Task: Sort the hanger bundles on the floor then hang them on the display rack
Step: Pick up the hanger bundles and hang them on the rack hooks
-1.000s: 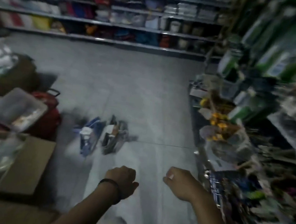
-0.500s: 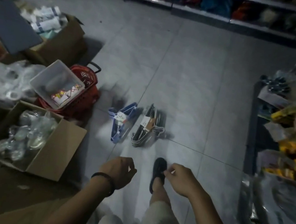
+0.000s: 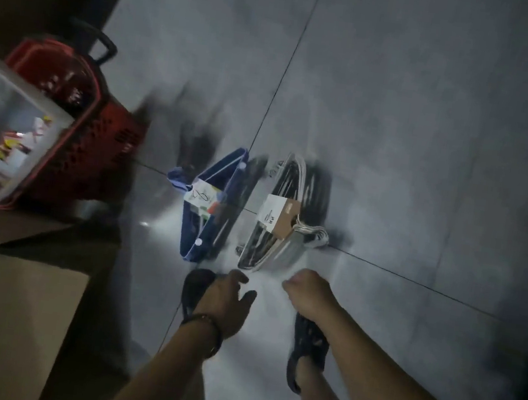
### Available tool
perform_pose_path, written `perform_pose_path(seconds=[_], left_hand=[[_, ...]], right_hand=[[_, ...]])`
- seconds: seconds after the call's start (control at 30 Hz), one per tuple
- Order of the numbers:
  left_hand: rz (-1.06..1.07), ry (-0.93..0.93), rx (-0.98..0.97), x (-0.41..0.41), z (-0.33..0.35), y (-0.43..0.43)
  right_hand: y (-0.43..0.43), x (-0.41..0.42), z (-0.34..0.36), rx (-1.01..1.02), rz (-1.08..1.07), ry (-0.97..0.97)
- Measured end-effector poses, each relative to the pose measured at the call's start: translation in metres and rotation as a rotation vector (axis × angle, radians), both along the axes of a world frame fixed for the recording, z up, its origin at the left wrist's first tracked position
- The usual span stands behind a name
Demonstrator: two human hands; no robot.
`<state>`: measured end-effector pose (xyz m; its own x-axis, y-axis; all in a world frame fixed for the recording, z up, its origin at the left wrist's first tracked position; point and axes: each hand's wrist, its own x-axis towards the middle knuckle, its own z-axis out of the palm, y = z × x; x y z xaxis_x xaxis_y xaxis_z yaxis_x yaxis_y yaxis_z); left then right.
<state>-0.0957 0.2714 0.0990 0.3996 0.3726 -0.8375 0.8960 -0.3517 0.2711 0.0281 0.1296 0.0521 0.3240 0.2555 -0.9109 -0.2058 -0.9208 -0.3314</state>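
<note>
Here both hands reach down over the grey tiled floor (image 3: 413, 152), and neither holds anything. The left hand (image 3: 225, 302), with a dark wristband (image 3: 205, 326) on its wrist, has its fingers (image 3: 248, 298) spread loosely apart. The right hand (image 3: 308, 289) is curled into a loose fist, its fingers tucked under so that their exact gap cannot be told.

Just beyond the left fingers lies the blue hanger bundle (image 3: 211, 206), standing on edge on the floor with a white printed label (image 3: 200, 200) on its near face. Just beyond the right fingers, and beside the blue one without clearly touching it, lies the grey-white hanger bundle (image 3: 284, 216), wrapped with a white and brown card band (image 3: 279, 215); its hooks point away to the right.

Beneath the hands, two feet in dark sandals (image 3: 309, 343) stand on the tiles. Further off to the left of the left fingers sits a red shopping basket (image 3: 97, 131) with a clear plastic tub (image 3: 2, 135) resting in it, and nearer on that side an open cardboard box (image 3: 14, 328). The picture is blurred by motion.
</note>
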Motion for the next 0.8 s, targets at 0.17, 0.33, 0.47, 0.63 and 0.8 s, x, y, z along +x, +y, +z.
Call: perform_pose_path(seconds=[0.17,0.33,0.47,0.63,0.8], left_hand=[[-0.046,0.053,0.063,0.05,-0.192,0.058],[-0.102,0.103,0.006,0.079,-0.315,0.089],[-0.083,0.078,0.022,0.081,-0.351,0.076],[-0.122,0.022,0.152,0.089,-0.34,0.061],[-0.041,-0.022,0.132,0.092,-0.3,0.045]], right_hand=[[0.061,0.012,-0.169,-0.027,-0.202,0.178],[0.081,0.02,-0.27,-0.053,-0.517,0.296],[0.087,0.002,-0.315,0.091,-0.803,0.224],[0.086,-0.013,-0.332,0.079,-0.866,-0.001],[0.07,-0.001,-0.286,0.006,-0.883,-0.07]])
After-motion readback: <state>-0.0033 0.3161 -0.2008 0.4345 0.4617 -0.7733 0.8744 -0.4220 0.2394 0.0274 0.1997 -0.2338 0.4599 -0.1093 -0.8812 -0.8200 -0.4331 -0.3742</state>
